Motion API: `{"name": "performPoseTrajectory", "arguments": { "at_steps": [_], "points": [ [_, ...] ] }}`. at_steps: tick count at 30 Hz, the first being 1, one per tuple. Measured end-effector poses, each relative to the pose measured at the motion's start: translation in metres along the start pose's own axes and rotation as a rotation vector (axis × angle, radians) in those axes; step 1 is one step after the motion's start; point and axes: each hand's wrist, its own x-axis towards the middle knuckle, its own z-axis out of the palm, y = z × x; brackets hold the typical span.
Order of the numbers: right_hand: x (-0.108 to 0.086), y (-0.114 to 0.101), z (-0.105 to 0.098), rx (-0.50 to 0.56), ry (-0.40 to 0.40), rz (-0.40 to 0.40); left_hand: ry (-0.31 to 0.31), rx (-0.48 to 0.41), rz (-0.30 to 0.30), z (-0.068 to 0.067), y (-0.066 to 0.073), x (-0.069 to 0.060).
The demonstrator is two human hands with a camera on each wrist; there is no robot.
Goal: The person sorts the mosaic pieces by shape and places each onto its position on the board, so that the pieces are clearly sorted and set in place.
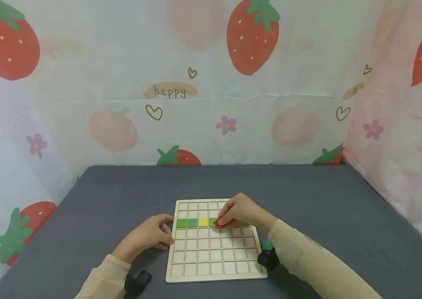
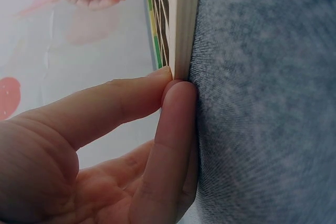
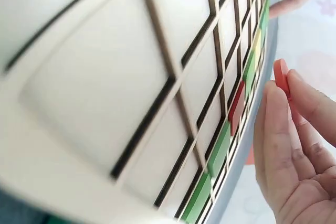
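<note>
A pale wooden grid board (image 1: 203, 268) lies on the dark cloth, one row filled with coloured square tiles. From the left come a green tile (image 1: 181, 223), a darker green one (image 1: 192, 223), a yellow tile (image 1: 203, 223) and another green. Farther along the row, the right wrist view shows a red tile (image 3: 237, 108) and green tiles (image 3: 219, 150). My right hand (image 1: 242, 209) pinches a separate red tile (image 3: 281, 77) between thumb and fingers, above the board. My left hand (image 1: 151, 232) touches the board's left edge with its fingertips (image 2: 178, 95).
A small green object (image 1: 267, 246) sits beside the board's right edge, partly hidden by the right sleeve (image 1: 308, 253). Dark cloth (image 1: 121, 187) covers the table. Printed curtains (image 1: 121, 62) stand behind it and at both sides.
</note>
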Motion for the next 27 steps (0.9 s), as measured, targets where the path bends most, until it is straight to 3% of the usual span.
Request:
{"name": "performPoseTrajectory", "arguments": {
  "at_steps": [15,27],
  "points": [
    [0.009,-0.019,0.026,0.059,-0.038,-0.01,0.004,0.006,0.019,0.0,-0.001,0.001],
    [0.014,-0.031,0.043,0.104,-0.064,0.012,-0.008,-0.006,-0.017,0.0,0.001,0.002]
  ]
}}
